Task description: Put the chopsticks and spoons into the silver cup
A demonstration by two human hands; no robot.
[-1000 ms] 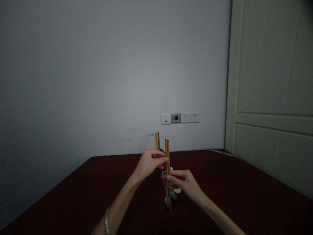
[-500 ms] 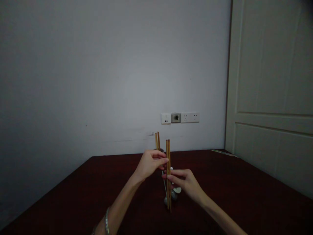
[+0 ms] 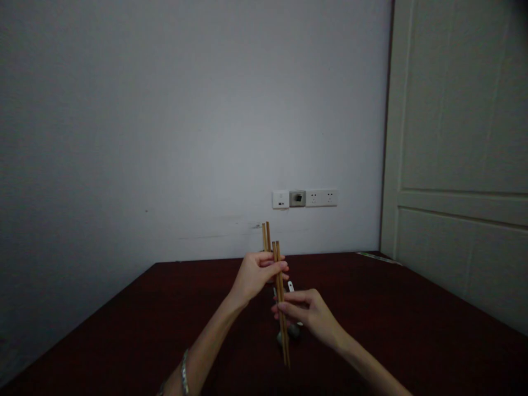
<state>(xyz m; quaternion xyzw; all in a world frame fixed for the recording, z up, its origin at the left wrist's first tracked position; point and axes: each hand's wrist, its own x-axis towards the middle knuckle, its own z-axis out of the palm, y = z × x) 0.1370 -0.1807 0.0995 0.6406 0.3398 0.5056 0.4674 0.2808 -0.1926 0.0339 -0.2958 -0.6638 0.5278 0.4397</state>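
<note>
A pair of wooden chopsticks [image 3: 282, 322] is held nearly upright in front of me, tops leaning slightly left. My left hand [image 3: 259, 273] pinches them near the top, its thumb across the front. Lower down, my right hand [image 3: 310, 313] grips the same pair between thumb and fingers. Behind my left hand stand two more chopsticks [image 3: 266, 236]; their lower ends are hidden. Beyond my right hand are dark rounded metal spoon bowls [image 3: 293, 330] and a white handle end with a hole [image 3: 291, 286], partly covered by hand and chopsticks.
The dark red table [image 3: 198, 308] reaches back to a pale wall [image 3: 206, 137]. Sockets and a switch plate [image 3: 305, 198] are on that wall. A light panelled door [image 3: 462, 137] borders the right side. A thin patterned strip [image 3: 378, 257] lies at the table's back right edge.
The held chopsticks' tops have shifted left and slightly down, giving them more tilt. My right hand has moved a little left and lower; my left thumb now reaches farther across them.
</note>
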